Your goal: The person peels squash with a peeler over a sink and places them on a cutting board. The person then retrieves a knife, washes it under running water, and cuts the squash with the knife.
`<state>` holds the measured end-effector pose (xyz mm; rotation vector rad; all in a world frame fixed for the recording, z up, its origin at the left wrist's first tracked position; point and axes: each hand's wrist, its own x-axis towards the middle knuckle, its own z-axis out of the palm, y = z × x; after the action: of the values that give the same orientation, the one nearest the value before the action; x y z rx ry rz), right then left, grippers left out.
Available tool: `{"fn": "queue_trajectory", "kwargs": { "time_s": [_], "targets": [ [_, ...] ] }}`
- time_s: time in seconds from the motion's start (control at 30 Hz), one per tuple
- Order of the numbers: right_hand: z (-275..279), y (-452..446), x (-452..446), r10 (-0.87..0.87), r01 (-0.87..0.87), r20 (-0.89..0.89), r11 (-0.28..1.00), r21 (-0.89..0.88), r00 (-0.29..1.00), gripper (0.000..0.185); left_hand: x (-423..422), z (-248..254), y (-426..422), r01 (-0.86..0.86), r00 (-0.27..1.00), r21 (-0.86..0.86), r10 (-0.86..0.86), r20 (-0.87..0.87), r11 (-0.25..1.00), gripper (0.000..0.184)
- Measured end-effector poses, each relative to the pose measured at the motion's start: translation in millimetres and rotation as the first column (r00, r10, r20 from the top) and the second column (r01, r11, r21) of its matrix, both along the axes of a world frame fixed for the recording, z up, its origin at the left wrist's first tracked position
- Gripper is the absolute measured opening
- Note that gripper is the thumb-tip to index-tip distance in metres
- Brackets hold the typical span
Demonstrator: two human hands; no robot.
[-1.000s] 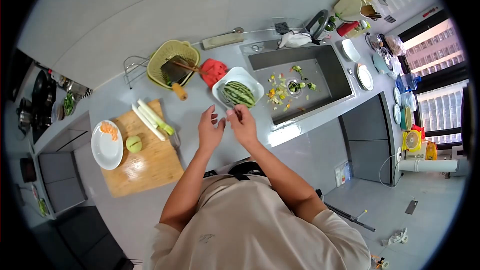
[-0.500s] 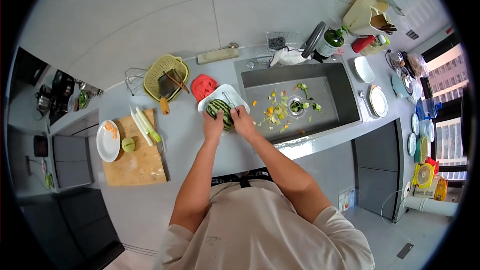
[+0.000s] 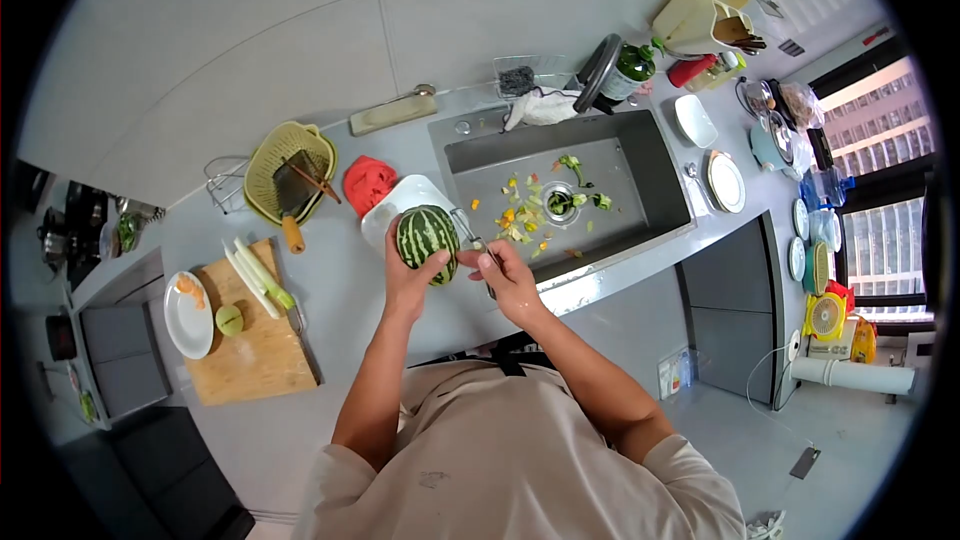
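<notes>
A striped green melon (image 3: 427,238) is held in my left hand (image 3: 408,282), whose fingers wrap round its left and lower side. It hangs over the near edge of a white square bowl (image 3: 378,224). My right hand (image 3: 507,280) is closed round the handle of a peeler (image 3: 466,227), its metal head pointing up beside the melon's right side. A red cloth or bag (image 3: 369,184) lies behind the bowl.
The sink (image 3: 625,175) holds peels and scraps. On the left, a cutting board (image 3: 255,365) carries a white plate (image 3: 187,336), a round green vegetable (image 3: 229,320) and white-green stalks (image 3: 258,280). Behind it, a yellow-green basket (image 3: 262,176) holds a cleaver (image 3: 292,233).
The melon has been taken hold of and raised from the bowl by my left hand. My right hand has picked up the peeler from the bowl.
</notes>
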<state>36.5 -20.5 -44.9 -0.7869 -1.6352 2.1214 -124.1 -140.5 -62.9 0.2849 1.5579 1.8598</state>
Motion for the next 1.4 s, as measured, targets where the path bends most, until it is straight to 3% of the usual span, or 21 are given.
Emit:
{"fn": "queue_trajectory", "kwargs": {
  "time_s": [0.1, 0.13, 0.17, 0.23, 0.3, 0.4, 0.53, 0.77, 0.83, 0.87, 0.9, 0.97, 1.0, 1.03, 1.1, 1.17, 1.2, 1.23, 1.3, 1.33, 1.4],
  "targets": [
    [27, 15, 27, -0.147, 0.135, 0.137, 0.987, 0.091, 0.980, 0.022, 12, 14, 6, 0.056, 0.984, -0.014, -0.058, -0.171, 0.998, 0.109],
    [28, 21, 33, -0.222, 0.202, 0.063, 0.953, 0.227, 0.973, 0.020, 17, 22, 8, 0.102, 0.940, -0.028, -0.105, -0.326, 0.994, 0.111],
    [30, 27, 42, -0.221, 0.201, 0.065, 0.954, 0.223, 0.973, 0.020, 23, 30, 10, 0.143, 0.869, -0.051, -0.150, -0.471, 0.988, 0.113],
    [54, 43, 58, -0.209, 0.132, 0.163, 0.912, 0.388, 0.964, 0.022, 35, 39, 19, 0.131, 0.823, -0.095, -0.162, -0.545, 0.987, 0.114],
    [68, 59, 73, -0.189, 0.095, 0.165, 0.883, 0.460, 0.968, 0.022, 45, 41, 35, 0.124, 0.684, -0.102, -0.159, -0.712, 0.987, 0.114],
    [91, 82, 93, -0.112, 0.125, -0.064, 0.705, 0.698, 0.992, 0.034, 76, 50, 60, 0.063, 0.633, -0.109, -0.124, -0.764, 0.992, 0.113],
    [93, 122, 124, -0.024, 0.064, -0.061, 0.559, 0.826, 0.998, 0.043, 110, 56, 93, 0.031, 0.646, -0.102, -0.098, -0.757, 0.994, 0.112],
    [92, 173, 148, -0.057, 0.058, -0.035, 0.463, 0.885, 0.998, 0.043, 149, 61, 121, -0.003, 0.648, -0.118, -0.088, -0.756, 0.993, 0.113],
    [86, 188, 149, -0.180, 0.058, 0.037, 0.499, 0.865, 0.983, 0.036, 155, 66, 126, 0.003, 0.632, -0.109, -0.087, -0.770, 0.994, 0.113],
    [79, 196, 153, -0.198, -0.024, 0.145, 0.510, 0.860, 0.969, 0.033, 157, 68, 126, 0.027, 0.679, -0.063, -0.065, -0.731, 0.998, 0.113],
    [74, 200, 154, -0.204, -0.014, 0.135, 0.507, 0.862, 0.970, 0.033, 159, 72, 128, 0.047, 0.722, -0.014, -0.044, -0.690, 0.999, 0.112],
    [65, 204, 154, -0.254, 0.134, 0.043, 0.639, 0.758, 0.966, 0.031, 157, 81, 129, 0.076, 0.723, -0.023, -0.071, -0.687, 0.997, 0.112],
    [72, 202, 155, -0.257, 0.137, 0.087, 0.735, 0.664, 0.963, 0.030, 156, 88, 130, 0.098, 0.771, -0.042, -0.102, -0.628, 0.994, 0.113],
    [73, 198, 154, -0.259, 0.140, 0.083, 0.734, 0.665, 0.962, 0.030, 155, 92, 129, 0.121, 0.817, -0.062, -0.135, -0.561, 0.991, 0.113],
    [76, 190, 151, -0.216, 0.141, 0.091, 0.849, 0.510, 0.972, 0.031, 143, 79, 128, 0.123, 0.781, -0.028, -0.114, -0.615, 0.992, 0.110],
    [78, 178, 148, -0.209, 0.161, 0.032, 0.834, 0.528, 0.977, 0.031, 136, 70, 124, 0.135, 0.987, 0.132, -0.122, -0.102, 0.982, 0.102],
    [81, 171, 147, -0.199, 0.177, -0.019, 0.821, 0.542, 0.980, 0.032, 140, 75, 124, 0.128, 0.988, 0.234, -0.145, 0.057, 0.964, 0.082],
    [84, 166, 147, -0.200, 0.176, -0.016, 0.821, 0.542, 0.980, 0.032, 136, 70, 122, 0.128, 0.987, 0.234, -0.146, 0.060, 0.964, 0.082],
    [91, 158, 146, -0.170, 0.128, 0.025, 0.825, 0.550, 0.985, 0.032, 127, 69, 124, 0.032, 0.795, 0.354, -0.238, 0.558, 0.935, 0.066],
    [89, 155, 146, -0.169, 0.126, 0.027, 0.824, 0.552, 0.985, 0.032, 127, 73, 130, 0.013, 0.803, 0.326, -0.204, 0.560, 0.945, 0.081],
    [88, 147, 146, -0.125, 0.143, -0.075, 0.732, 0.666, 0.989, 0.034, 127, 88, 127, 0.028, 0.770, 0.308, -0.217, 0.600, 0.951, 0.080]
  ]
}}
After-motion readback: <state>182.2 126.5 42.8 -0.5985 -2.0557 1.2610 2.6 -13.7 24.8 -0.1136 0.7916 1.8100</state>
